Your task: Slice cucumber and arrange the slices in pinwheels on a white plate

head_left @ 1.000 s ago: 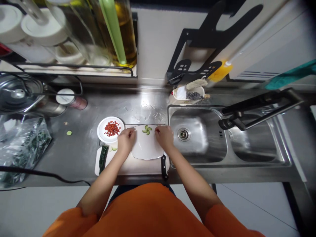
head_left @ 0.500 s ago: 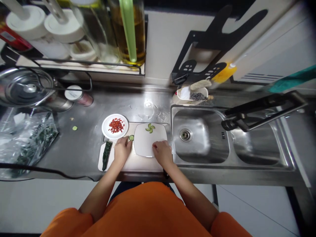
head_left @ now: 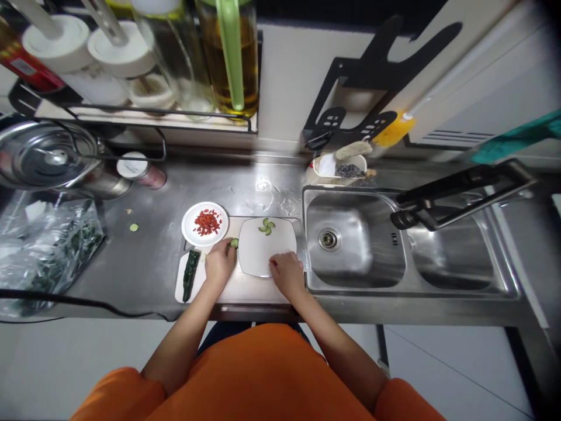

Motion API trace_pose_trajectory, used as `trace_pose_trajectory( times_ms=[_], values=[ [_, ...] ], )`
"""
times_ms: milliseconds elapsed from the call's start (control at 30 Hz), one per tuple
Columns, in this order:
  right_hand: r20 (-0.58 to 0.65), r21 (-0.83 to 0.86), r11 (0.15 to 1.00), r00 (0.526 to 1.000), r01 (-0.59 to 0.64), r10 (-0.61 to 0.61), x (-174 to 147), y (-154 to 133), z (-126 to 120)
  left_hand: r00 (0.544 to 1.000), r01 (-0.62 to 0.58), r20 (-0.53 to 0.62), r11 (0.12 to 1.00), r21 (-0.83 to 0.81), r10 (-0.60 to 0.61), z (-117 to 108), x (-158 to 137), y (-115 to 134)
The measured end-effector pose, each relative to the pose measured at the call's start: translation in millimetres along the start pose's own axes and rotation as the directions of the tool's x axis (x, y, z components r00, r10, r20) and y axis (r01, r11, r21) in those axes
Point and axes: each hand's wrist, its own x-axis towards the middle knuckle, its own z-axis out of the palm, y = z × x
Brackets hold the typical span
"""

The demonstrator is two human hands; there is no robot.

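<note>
My left hand [head_left: 220,262] is closed, with thumb and fingertips on a small piece of cucumber [head_left: 234,242] just left of the white square plate [head_left: 256,257]. My right hand [head_left: 288,272] rests over the plate's lower right edge, its fingers pinched together; whatever they hold, if anything, is hidden. Near the plate's far edge, thin green cucumber slices [head_left: 266,227] lie in a pinwheel. The plate sits on a pale cutting board [head_left: 252,290]. A dark green length of cucumber [head_left: 190,275] lies at the board's left end.
A round white plate [head_left: 187,227] of small red pieces stands behind my left hand. One green slice [head_left: 134,227] lies on the steel counter [head_left: 131,263]. A plastic bag of greens [head_left: 65,251] is far left. The double sink [head_left: 355,234] and black faucet [head_left: 438,204] are right.
My left hand has shifted slightly, and the cucumber piece at its fingertips shows less of its round face. My right hand stays nearly in place at the plate's edge.
</note>
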Motion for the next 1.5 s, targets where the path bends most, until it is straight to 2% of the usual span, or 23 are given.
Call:
trace_pose_trajectory(
  times_ms=[333, 800, 900, 1067, 1167, 1267, 1367, 1500],
  values=[
    [0.008, -0.014, 1.000, 1.000, 0.023, -0.023, 1, -1, -1, 0.999, -0.038, 0.011, 0.998, 0.044, 0.038, 1, 3, -1],
    [0.015, -0.033, 0.999, 0.999, 0.034, -0.034, 0, 0, 0, 1.000, 0.007, -0.021, 0.998, 0.062, -0.006, 0, 2, 1],
    [0.015, -0.021, 0.999, 0.999, 0.039, -0.039, -1, -1, 0, 0.999, 0.036, -0.038, 0.999, 0.015, -0.036, -2, 3, 0],
    [0.004, 0.025, 0.998, 0.998, 0.060, -0.060, 2, 1, 2, 0.994, 0.095, -0.031, 0.977, -0.193, -0.103, -13, 1, 1],
    [-0.017, 0.094, 0.990, 0.994, 0.106, -0.105, 7, 1, 3, 0.990, 0.140, 0.040, 0.933, -0.330, -0.134, -20, -1, 9],
    [-0.098, 0.222, 0.964, 0.987, 0.146, -0.127, 12, -2, 2, 0.976, 0.199, 0.177, 0.844, -0.499, -0.125, -23, -4, 24],
    [-0.168, 0.396, 0.906, 0.982, 0.151, -0.090, 15, -7, -4, 0.940, 0.272, 0.336, 0.726, -0.631, -0.060, -22, -7, 41],
    [-0.146, 0.570, 0.817, 0.989, 0.085, -0.001, 17, -10, -11, 0.877, 0.408, 0.479, 0.576, -0.709, -0.032, -15, -10, 55]
  ],
)
